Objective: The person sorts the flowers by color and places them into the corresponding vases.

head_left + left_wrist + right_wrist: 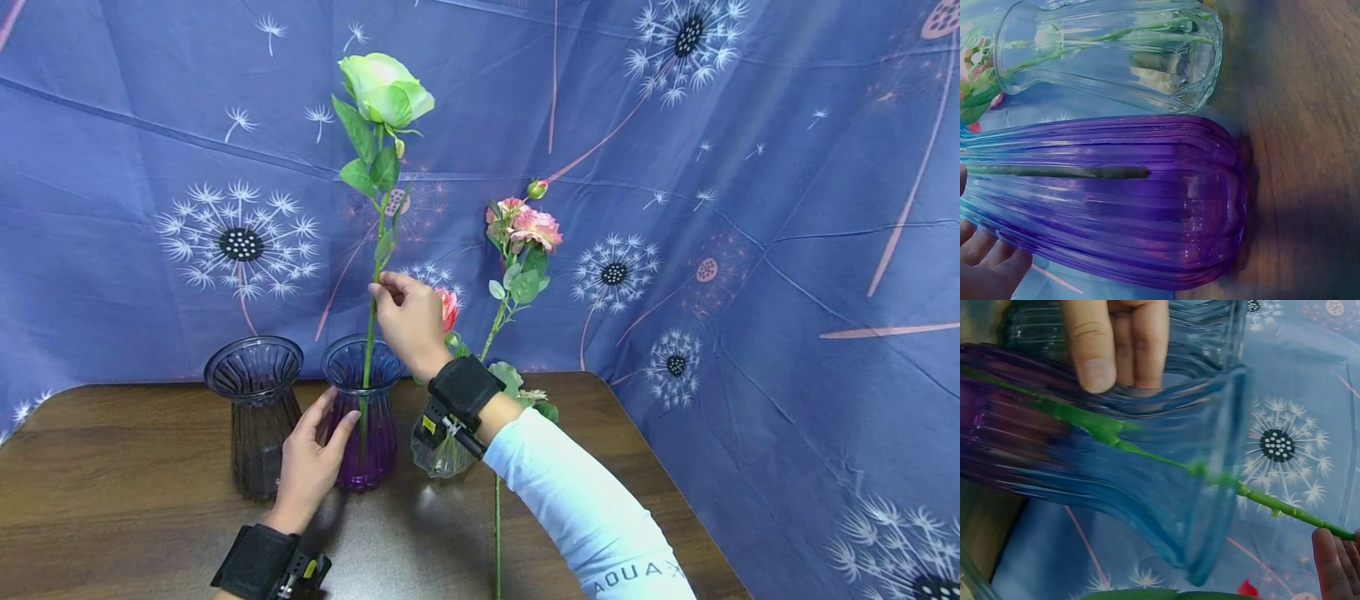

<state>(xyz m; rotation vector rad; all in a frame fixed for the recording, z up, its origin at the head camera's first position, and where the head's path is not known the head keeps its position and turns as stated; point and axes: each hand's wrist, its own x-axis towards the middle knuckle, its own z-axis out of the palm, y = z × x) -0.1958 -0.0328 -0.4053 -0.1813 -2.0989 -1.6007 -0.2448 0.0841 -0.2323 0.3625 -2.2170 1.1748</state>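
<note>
A pale green-white rose (pixel 386 90) stands tall on a leafy green stem, which my right hand (pixel 412 321) pinches between thumb and fingertips above the rim. Its lower stem (pixel 1072 170) runs down inside a blue-to-purple ribbed glass vase (pixel 365 442), the cut end hanging above the vase's bottom. At the left side of that vase is my left hand (pixel 311 458), thumb toward the front and fingers extended along the side, the fingertips (pixel 1000 259) right by the glass.
Left of the purple vase stands a dark grey glass vase (pixel 255 417). To its right, a clear vase (pixel 1116 53) contains flower stems, partly behind my right forearm. Pink flowers (pixel 525 225) rise there, and a loose green stem (pixel 497 533) lies toward the wooden table's (pixel 135 467) front.
</note>
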